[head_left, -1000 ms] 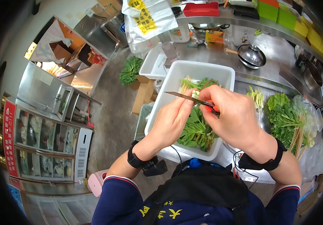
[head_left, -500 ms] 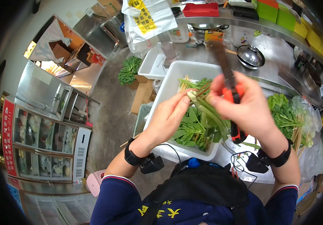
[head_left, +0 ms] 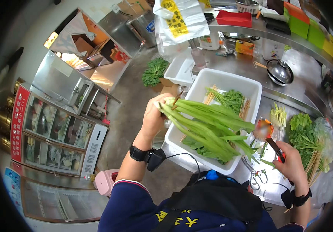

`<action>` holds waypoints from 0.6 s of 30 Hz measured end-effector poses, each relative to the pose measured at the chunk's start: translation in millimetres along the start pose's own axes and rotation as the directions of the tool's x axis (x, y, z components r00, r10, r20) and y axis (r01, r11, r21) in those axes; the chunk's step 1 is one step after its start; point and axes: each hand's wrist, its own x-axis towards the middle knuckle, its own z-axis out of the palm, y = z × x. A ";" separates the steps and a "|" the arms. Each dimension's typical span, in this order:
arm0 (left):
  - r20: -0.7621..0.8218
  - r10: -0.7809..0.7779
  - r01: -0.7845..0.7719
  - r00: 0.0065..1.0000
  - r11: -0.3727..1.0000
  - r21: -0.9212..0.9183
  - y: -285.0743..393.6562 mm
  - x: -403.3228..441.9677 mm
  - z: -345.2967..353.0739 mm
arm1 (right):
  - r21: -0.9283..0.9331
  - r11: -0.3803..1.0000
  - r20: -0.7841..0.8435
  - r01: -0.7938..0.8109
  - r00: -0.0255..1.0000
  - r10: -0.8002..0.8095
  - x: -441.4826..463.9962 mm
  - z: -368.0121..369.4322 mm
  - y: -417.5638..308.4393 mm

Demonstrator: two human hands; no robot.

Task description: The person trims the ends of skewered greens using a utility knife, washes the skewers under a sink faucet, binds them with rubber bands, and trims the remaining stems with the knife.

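Observation:
My left hand (head_left: 156,116) is closed round the stem ends of a bunch of long-leaved lettuce (head_left: 209,125). A thin brown stick (head_left: 177,99) pokes out of the bunch beside my fingers. The leaves spread over a white plastic tub (head_left: 259,92), which holds several skewered bunches of greens (head_left: 230,99). Low on the right, my right hand (head_left: 293,164) grips a knife (head_left: 275,147) with a black and orange handle. It is apart from the lettuce, above the steel table, and its blade is only partly seen.
Scissors (head_left: 256,179) lie on the table in front of the tub. Skewered greens (head_left: 305,139) with plastic wrap are at the right, and pale stalks (head_left: 278,115) beside them. A lidded pan (head_left: 279,72) stands behind. A shelf with a red tray (head_left: 234,18) runs along the back.
My right hand and the knife have moved from beside the stem ends down to the right. My left hand has swung left and up with the lettuce, which now fans over the tub.

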 end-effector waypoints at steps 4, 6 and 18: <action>0.024 0.096 -0.094 0.995 0.993 -0.067 1.3 -4.4 -13.8 | 0.156 0.964 0.034 -0.214 0.977 0.212 -1.2 5.6 6.3; 0.074 0.145 -0.138 0.987 0.985 -0.100 0.5 -8.4 -20.9 | 0.329 0.897 0.089 -0.296 0.955 0.282 -2.3 30.7 36.4; 0.148 0.169 -0.154 0.974 0.982 -0.107 24.8 -35.3 -23.7 | 0.178 0.723 0.576 -0.667 0.667 0.473 -30.8 207.8 181.2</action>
